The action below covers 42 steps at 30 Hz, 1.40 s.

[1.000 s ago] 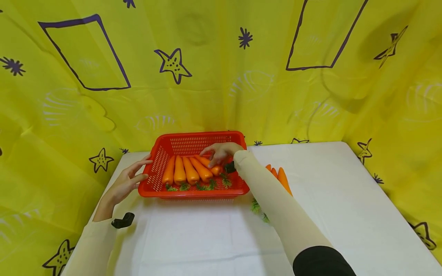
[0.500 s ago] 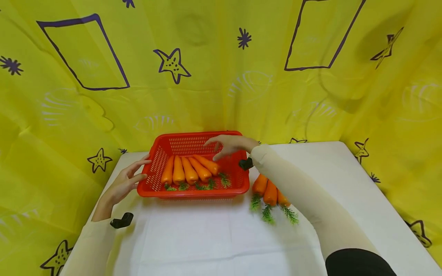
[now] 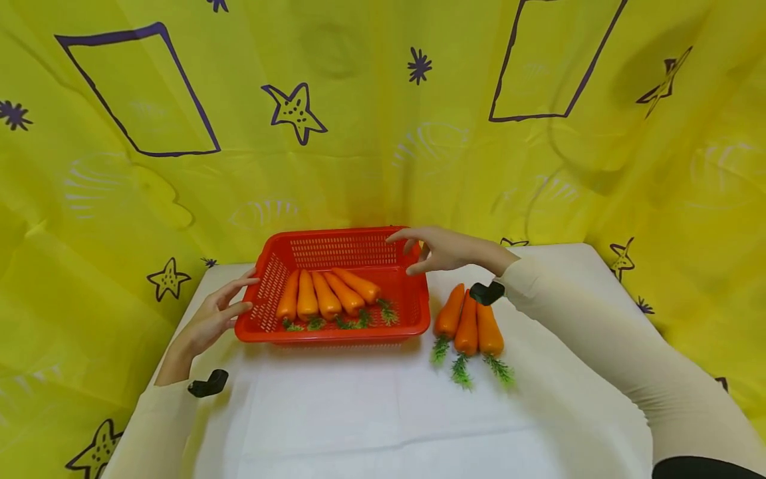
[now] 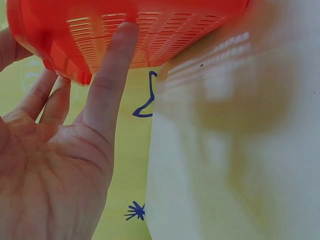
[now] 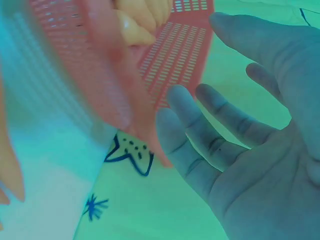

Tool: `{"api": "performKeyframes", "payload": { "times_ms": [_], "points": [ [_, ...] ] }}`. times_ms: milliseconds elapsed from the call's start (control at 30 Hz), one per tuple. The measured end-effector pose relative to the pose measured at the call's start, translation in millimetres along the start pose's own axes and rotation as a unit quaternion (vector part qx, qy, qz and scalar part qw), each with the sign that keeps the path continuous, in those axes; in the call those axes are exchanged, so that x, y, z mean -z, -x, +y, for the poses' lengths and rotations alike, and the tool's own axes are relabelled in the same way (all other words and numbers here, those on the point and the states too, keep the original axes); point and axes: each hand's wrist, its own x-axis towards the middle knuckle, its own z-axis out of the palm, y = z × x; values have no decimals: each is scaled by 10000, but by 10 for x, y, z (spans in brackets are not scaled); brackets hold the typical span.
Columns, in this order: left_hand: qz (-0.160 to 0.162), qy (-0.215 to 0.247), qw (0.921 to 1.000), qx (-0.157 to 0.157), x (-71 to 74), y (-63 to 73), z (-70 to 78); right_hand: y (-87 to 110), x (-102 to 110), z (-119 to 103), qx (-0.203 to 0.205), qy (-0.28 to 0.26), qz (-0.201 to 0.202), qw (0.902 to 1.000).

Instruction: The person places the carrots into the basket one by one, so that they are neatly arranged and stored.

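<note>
A red plastic basket [image 3: 335, 337] with slotted walls holds several orange carrots [image 3: 328, 299] lying side by side, their green tops toward the front. At its left end is my left hand [image 3: 212, 322], fingers extended; in the left wrist view the thumb [image 4: 107, 85] lies against the slotted outer wall. My right hand [image 3: 439, 249] hovers over the basket's right end with nothing in it, thumb and fingers spread apart. Just right of the basket, three more carrots [image 3: 467, 326] lie on the table below the right wrist.
A white cloth covers the table [image 3: 335, 412]. Behind it and along both sides hangs a yellow curtain [image 3: 359, 166] with dark star drawings, close to the basket's back rim. Black wrist cameras sit on both sleeves.
My right hand has lifted off the rightmost carrot in the basket and moved right, over the basket's end. The three carrots on the table have come into full view. The left hand stays put.
</note>
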Motion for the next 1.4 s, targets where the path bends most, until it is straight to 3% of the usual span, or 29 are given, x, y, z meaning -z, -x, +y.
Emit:
{"api": "performKeyframes", "payload": {
  "times_ms": [433,633,1133,1400],
  "points": [
    [-47,-64,10000,33,2,17,-45,896,-120,170,-305,-335,626,9970],
    [-36,-61,10000,46,9,38,-39,1188,-172,241,-326,-231,966,9945],
    [-66,54,9999,-76,6,16,-42,1430,-426,493,-487,-583,1347,9880],
    [-62,-17,9999,-125,22,8,-32,1503,-627,718,-1182,-1007,1596,9749]
  ]
}}
